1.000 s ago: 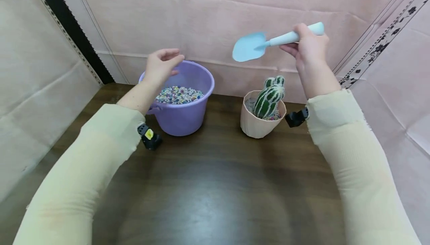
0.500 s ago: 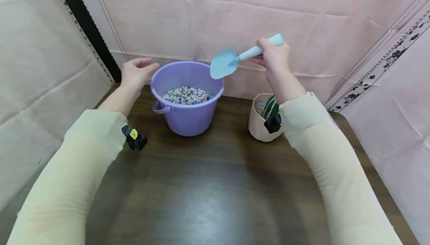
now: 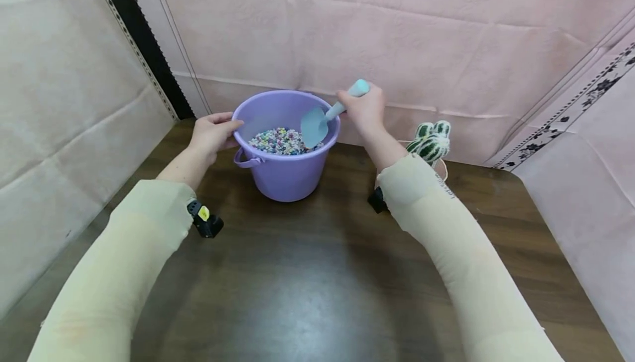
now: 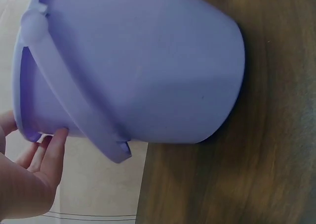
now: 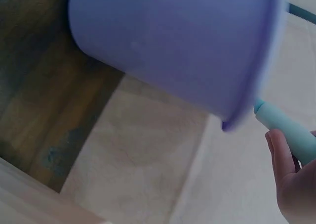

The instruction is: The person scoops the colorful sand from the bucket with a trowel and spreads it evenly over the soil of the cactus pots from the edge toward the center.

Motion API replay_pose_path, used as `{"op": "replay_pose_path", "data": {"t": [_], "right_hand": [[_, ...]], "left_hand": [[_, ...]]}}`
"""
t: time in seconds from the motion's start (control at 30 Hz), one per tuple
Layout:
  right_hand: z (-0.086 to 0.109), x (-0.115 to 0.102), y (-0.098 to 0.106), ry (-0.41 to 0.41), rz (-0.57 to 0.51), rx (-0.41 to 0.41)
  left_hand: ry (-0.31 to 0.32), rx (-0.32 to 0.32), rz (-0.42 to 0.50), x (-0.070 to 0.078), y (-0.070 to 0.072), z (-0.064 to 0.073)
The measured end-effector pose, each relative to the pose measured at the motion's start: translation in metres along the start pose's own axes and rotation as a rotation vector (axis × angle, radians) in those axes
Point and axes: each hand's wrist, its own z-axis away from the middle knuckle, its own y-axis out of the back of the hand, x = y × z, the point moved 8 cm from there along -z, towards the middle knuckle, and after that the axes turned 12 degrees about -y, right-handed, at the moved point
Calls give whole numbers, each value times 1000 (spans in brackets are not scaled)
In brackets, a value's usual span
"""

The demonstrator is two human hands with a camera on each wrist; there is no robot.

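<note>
A purple bucket [image 3: 292, 177] stands at the back of the table, partly filled with small multicoloured beads [image 3: 279, 140]. At its left rim my left hand [image 3: 210, 135] holds on, thumb on one side and fingers against the outer wall [image 4: 138, 61]. My right hand [image 3: 368, 107] grips the handle of a light blue trowel [image 3: 313, 127]. The trowel's blade tilts down inside the bucket, its tip at the beads; whether it has sunk into them I cannot tell. In the right wrist view the bucket hides the blade, and only the handle [image 5: 289, 130] shows.
To the right, a green-and-white cactus [image 3: 430, 142] sits in a pale pot [image 3: 441, 169], mostly hidden by my right forearm. The bucket's carrying handle [image 3: 248, 159] hangs on its left front side. Pale cloth walls [image 3: 317, 37] enclose the wooden table [image 3: 297, 274].
The right hand has carried the trowel left and down from above the cactus into the bucket. My left hand has drawn back from over the bucket and come down to its left rim.
</note>
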Motion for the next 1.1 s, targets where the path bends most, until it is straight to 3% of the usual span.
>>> {"op": "replay_pose_path", "data": {"t": [0.2,0.37,0.53,0.77,1.1], "right_hand": [[9,8,-31,79,282,28],[11,12,-52,103,384,-20],[11,10,-63,60,382,-73],[10,15,-74,-71,296,-168],[6,25,-85,-240,161,-157]], "left_hand": [[5,-12,8,-1,-2,1],[23,-23,-8,2,0,3],[55,-8,7,3,4,5],[57,17,83,4,5,6],[42,29,80,3,5,7]]}}
